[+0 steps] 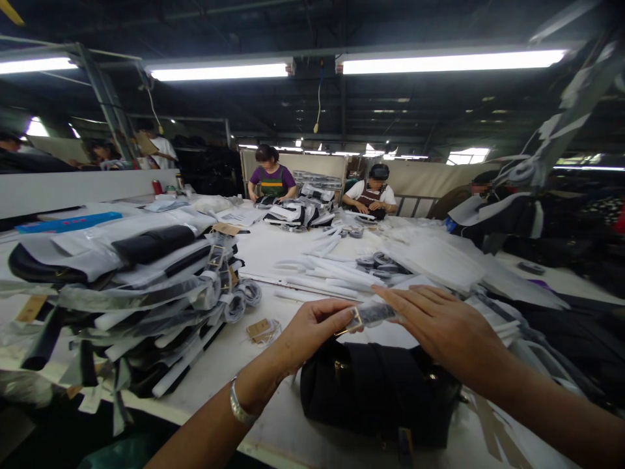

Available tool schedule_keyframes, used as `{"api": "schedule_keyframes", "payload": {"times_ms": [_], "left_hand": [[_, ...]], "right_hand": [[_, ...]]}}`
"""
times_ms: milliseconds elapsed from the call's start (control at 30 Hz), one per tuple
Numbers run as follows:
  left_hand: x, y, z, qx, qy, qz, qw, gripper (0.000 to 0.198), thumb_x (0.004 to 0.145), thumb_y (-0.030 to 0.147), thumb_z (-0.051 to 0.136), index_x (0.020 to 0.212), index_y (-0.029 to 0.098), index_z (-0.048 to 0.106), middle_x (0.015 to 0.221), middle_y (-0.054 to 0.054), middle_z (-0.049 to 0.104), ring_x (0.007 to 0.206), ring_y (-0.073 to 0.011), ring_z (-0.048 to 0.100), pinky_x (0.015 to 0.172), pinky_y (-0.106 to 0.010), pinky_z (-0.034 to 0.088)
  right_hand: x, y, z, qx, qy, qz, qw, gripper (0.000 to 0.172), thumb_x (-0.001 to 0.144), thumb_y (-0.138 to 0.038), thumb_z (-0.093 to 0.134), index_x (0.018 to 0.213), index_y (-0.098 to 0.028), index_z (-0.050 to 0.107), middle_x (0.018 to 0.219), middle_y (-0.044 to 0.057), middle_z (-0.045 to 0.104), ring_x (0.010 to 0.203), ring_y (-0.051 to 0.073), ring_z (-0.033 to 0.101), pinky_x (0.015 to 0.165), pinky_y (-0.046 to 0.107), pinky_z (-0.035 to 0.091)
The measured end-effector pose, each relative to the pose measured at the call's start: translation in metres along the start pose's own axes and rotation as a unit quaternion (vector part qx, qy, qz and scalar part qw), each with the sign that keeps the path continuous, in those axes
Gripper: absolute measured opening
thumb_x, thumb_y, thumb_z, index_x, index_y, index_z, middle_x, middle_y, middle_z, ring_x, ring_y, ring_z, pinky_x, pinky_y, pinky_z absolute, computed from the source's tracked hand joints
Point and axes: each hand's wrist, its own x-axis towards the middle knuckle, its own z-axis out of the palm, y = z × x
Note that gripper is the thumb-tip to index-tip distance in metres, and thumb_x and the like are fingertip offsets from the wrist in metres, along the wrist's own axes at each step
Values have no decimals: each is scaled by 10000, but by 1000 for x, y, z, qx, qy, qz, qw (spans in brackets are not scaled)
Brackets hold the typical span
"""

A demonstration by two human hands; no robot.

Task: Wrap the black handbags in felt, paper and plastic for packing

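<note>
Dark film-wrapped strap (377, 314), lower-centre, is being pinched by left hand (316, 326), seemingly smoothed by flat right hand (442, 329); next need: steadiness.

White tube lights (452, 62) glare above the bench (263, 251), while the ceiling (273, 29) over it is dim. Beyond the bench, a window (467, 156) is blown out. The black bag (374, 394) on the bench loses detail in shadow. Right of the bench, a post (569, 146) looks stretched and soft.

Shiny metal buckle (357, 318), glossy plastic-wrapped strap (377, 314), matt-looking bag (374, 387), smooth tabletop (261, 251).
</note>
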Motion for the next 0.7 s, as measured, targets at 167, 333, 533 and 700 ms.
{"api": "schedule_keyframes", "payload": {"times_ms": [167, 333, 533, 700], "left_hand": [[-9, -16, -15, 69, 29, 5, 997, 367, 907, 487, 631, 1021, 176, 791, 939, -54, 757, 986, -232, 651, 932, -322, 467], [-12, -35, -35, 202, 63, 0, 977, 440, 866, 557, 632, 865, 150, 797, 825, -67, 752, 848, -265, 682, 813, -359, 525], [-1, 0, -11, 301, 148, 121, 934, 453, 950, 486, 527, 1306, 228, 637, 1315, -80, 654, 1226, -283, 579, 1089, -404, 398], [18, 7, 24, 435, 39, 179, 882, 624, 893, 367, 643, 1481, 303, 444, 1422, -46, 585, 1268, -272, 562, 1086, -384, 410]], "right_hand": [[-16, 17, -4, 16, -11, 94, 995, 646, 842, -28, 440, 1459, -219, 463, 1245, 56, 698, 1046, 236, 683, 880, 372, 553], [-33, 24, -6, 119, -39, 210, 970, 602, 894, -221, 532, 1486, -260, 427, 1198, 22, 728, 1039, 240, 708, 895, 372, 568], [-41, 20, 1, 209, -32, 251, 945, 471, 944, -327, 517, 1403, -219, 539, 1324, 68, 662, 1147, 243, 670, 950, 361, 542], [-42, 16, 11, 241, 13, 254, 937, 457, 877, -174, 465, 1313, -158, 603, 1068, 75, 757, 876, 196, 726, 847, 321, 559]]}}
